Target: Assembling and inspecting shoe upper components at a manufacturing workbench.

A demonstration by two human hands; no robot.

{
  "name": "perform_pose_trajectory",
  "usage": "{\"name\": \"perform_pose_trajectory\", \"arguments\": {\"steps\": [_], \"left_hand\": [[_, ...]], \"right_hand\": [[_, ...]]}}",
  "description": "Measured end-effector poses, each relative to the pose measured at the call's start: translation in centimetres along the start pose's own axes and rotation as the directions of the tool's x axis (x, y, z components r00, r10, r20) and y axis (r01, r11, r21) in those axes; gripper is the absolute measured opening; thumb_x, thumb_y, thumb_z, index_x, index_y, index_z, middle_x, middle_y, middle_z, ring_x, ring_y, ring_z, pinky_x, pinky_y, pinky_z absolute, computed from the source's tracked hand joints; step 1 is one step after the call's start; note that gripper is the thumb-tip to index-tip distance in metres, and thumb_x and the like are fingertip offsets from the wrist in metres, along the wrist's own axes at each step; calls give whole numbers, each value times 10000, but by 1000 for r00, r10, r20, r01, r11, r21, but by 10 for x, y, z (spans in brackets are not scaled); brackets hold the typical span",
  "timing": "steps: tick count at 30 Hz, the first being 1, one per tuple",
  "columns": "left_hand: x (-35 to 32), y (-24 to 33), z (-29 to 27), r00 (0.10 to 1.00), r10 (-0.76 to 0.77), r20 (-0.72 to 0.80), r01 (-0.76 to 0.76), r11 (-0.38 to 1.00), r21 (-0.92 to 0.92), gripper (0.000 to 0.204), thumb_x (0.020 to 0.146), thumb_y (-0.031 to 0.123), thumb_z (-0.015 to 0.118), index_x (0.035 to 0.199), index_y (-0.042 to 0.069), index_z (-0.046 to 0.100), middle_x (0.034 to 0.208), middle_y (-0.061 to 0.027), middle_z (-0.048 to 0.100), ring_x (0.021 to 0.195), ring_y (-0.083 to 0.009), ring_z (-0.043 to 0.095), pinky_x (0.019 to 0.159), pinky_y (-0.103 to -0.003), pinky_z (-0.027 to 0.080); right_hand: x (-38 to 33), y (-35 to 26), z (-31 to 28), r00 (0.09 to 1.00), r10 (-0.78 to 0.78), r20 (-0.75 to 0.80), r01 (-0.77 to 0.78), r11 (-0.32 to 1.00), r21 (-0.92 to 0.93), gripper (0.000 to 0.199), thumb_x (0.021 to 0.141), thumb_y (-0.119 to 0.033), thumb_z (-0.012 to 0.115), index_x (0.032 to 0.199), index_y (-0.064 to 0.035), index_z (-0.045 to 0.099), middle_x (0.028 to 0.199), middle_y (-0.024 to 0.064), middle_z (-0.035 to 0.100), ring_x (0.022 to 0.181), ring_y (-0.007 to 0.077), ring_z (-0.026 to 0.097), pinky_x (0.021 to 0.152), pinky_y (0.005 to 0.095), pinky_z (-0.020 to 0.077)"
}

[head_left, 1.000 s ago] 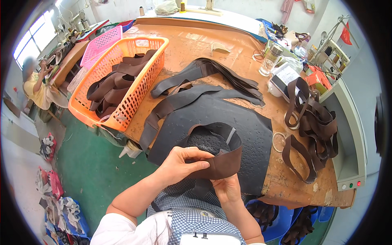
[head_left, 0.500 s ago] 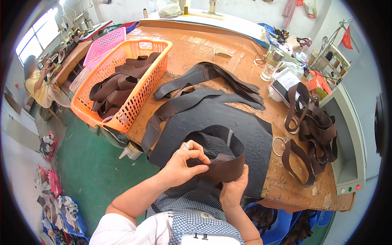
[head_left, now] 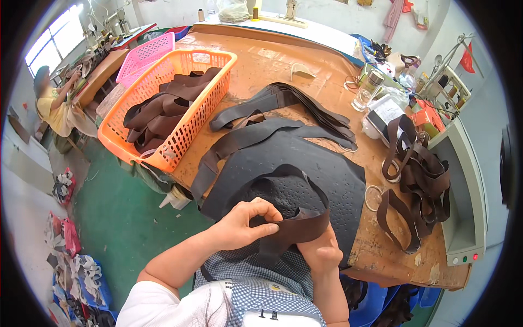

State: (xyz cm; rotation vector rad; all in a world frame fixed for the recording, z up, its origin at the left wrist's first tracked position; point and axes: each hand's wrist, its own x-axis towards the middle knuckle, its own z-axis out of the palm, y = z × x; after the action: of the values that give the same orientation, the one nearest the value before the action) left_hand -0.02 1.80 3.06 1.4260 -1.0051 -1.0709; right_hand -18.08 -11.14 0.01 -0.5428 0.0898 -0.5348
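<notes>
Over the near edge of the black perforated sheet, the left hand pinches a dark brown leather strap between thumb and fingers, while the right hand closes on it from beneath. It looks like folding or joining the loop; next wants edges kept aligned. The right fingers hide behind the strap, so the exact hold is unclear.
</notes>
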Motion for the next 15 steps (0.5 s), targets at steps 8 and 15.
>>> {"name": "perform_pose_trajectory", "arguments": {"steps": [8, 15], "left_hand": [[-9, 1, 2, 994, 102, -42, -96, 989, 116, 179, 848, 115, 774, 977, 4, 721, 937, -38, 601, 1012, -175, 524, 939, -333, 422], [-11, 0, 1, 992, 114, -50, -102, 975, 197, 191, 853, 106, 756, 1009, 2, 716, 902, -37, 602, 985, -184, 521, 907, -332, 432]], "right_hand": [[13, 10, -6, 995, -5, -103, -14, 984, -177, 342, 819, 1, 741, 1141, -31, 627, 1093, 103, 691, 1019, 216, 666, 915, 373, 527], [14, 11, 10, 954, -18, -298, -60, 966, -251, 220, 850, 38, 723, 1054, -17, 665, 1014, 91, 724, 902, 178, 692, 833, 322, 553]]}}
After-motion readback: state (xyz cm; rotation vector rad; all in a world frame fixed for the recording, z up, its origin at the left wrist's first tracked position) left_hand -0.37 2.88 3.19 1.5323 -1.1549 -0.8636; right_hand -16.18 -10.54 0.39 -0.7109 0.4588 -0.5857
